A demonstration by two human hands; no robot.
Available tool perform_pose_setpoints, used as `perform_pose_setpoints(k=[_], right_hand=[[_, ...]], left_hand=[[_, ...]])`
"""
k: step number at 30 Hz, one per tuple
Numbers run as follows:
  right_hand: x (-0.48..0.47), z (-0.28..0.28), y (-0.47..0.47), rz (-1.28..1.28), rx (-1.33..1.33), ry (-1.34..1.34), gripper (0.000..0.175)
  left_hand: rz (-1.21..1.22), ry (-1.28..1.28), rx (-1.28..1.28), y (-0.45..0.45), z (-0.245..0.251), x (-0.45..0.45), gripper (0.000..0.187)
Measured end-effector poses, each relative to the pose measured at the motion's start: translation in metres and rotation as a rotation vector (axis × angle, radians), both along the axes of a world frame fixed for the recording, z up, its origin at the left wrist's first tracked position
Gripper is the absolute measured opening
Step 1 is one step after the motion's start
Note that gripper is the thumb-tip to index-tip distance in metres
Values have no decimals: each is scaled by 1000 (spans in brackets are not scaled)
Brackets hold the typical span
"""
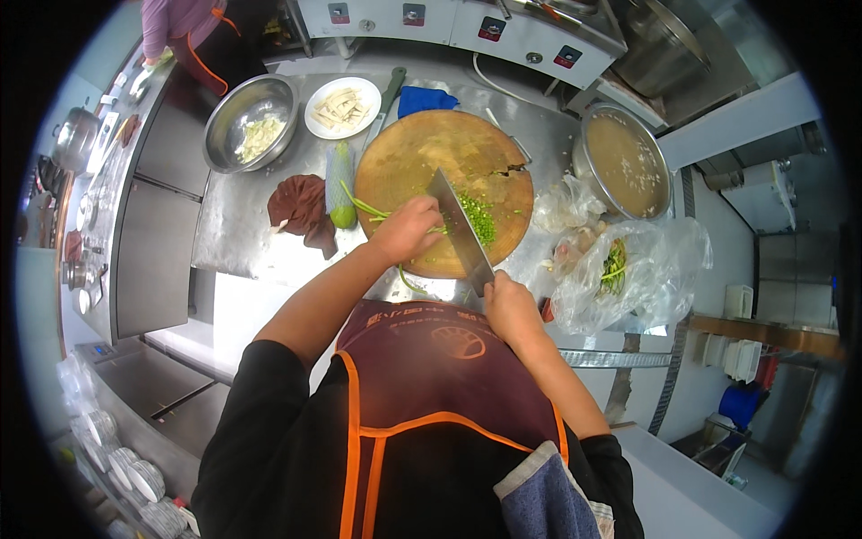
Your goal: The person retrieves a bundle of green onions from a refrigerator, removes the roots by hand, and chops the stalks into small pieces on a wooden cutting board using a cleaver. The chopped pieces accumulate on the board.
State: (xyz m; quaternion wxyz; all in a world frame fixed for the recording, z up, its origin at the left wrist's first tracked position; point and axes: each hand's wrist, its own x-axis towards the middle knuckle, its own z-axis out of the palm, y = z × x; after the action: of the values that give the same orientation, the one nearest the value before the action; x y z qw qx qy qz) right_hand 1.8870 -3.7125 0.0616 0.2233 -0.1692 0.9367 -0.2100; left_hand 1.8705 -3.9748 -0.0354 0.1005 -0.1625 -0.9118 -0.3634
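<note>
A round wooden chopping block (431, 145) with a crack at its right side lies on a steel table. My right hand (512, 306) grips the handle of a broad-bladed cleaver (465, 236), whose blade lies across the block. Left of the blade, my left hand (409, 229) has its fingers curled on thin green stalks (367, 206), which stick out past the block's left edge. Finely cut green pieces (478, 219) lie to the right of the blade. One loose green stalk (409, 283) hangs over the block's near edge.
Left of the block are a netted green vegetable (341, 185), a brown cloth (298, 205), a steel bowl (286, 98) and a white plate (311, 124). Behind lie a knife (390, 94) and a blue cloth (424, 101). Right stand a basin of cloudy liquid (623, 162) and plastic bags (663, 269). A person (195, 34) stands back left.
</note>
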Motion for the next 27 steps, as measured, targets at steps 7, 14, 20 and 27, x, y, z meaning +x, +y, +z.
perform_pose_setpoints(k=[7,14,20,27], right_hand=[[0,2,0,24,-13,20,25],[-1,0,0,38,4,21,25],[-2,16,-5,51,27,45,23],[2,56,-5,117,98,90,19]], left_hand=[[51,46,63,-1,12,9,24],[5,-22,-41,-9,16,18,33],[15,25,-9,-9,1,18,30],[-22,44,-13,-12,-5,15,24]])
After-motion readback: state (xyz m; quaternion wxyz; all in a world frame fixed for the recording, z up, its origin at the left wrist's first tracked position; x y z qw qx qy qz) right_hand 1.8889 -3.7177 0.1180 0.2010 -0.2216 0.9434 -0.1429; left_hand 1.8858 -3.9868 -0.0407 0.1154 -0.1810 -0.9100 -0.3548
